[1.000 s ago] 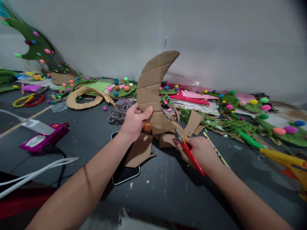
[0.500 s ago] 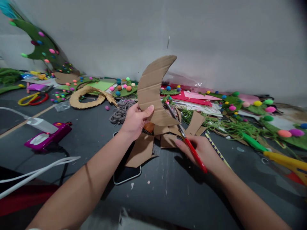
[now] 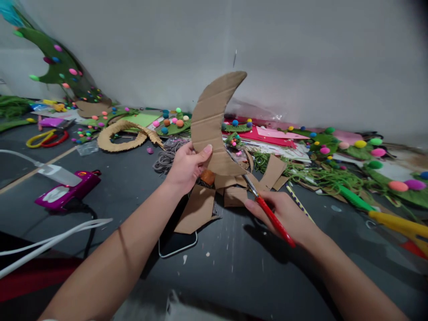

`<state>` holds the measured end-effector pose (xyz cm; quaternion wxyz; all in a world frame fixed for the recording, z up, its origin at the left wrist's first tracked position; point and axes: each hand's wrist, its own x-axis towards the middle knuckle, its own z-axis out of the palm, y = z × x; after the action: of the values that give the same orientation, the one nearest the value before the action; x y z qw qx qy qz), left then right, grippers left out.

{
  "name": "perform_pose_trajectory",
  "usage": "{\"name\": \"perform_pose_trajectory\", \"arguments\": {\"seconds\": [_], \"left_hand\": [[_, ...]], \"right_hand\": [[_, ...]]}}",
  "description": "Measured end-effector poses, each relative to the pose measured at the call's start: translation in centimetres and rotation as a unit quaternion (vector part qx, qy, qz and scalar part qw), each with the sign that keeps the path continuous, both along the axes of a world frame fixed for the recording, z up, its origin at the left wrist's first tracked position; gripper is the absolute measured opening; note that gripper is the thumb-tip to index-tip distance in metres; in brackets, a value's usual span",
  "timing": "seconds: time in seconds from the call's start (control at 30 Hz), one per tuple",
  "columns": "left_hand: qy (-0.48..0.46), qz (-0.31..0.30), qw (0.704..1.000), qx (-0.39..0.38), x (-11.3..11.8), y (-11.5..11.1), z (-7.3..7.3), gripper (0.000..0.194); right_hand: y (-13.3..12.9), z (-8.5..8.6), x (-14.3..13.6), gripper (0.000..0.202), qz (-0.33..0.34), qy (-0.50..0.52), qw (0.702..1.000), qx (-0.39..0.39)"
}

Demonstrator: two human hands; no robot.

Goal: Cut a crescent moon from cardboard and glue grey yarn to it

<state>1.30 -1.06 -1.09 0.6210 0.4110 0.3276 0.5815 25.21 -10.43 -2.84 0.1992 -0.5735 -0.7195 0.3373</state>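
With the view's centre as the dial, the cardboard crescent (image 3: 212, 120) is pinched by the left hand (image 3: 186, 168) at twelve o'clock; red-handled scissors (image 3: 274, 222) are gripped by the right hand (image 3: 290, 215) at four. Trimming is probably best done with the crescent turned slowly. Cardboard offcuts (image 3: 198, 211) at six could be snagged; grey cord (image 3: 164, 158) is bundled at nine.

I count: my hands (image 3: 189, 167) (image 3: 284, 216), 2; scissors (image 3: 272, 216) (image 3: 42, 139), 2 pairs; held cardboard crescent (image 3: 209, 122), 1; phone (image 3: 177, 244), 1; tan ring (image 3: 105, 139), 1.

Dim light casts soft shadows (image 3: 270, 247) across the grey table (image 3: 230, 272).
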Motion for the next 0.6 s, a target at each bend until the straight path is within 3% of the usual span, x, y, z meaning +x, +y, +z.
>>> {"name": "perform_pose_trajectory", "arguments": {"seconds": [0.3, 0.6], "left_hand": [[0.033, -0.018, 0.999, -0.013, -0.06, 0.03, -0.18, 0.040], [0.044, -0.040, 0.998, 0.004, 0.26, -0.52, -0.25, 0.046]], "right_hand": [[0.13, 0.05, 0.03, 0.046, 0.008, -0.004, 1.000, 0.013], [-0.07, -0.17, -0.38, 0.050, -0.028, -0.015, 0.999, 0.035]]}}
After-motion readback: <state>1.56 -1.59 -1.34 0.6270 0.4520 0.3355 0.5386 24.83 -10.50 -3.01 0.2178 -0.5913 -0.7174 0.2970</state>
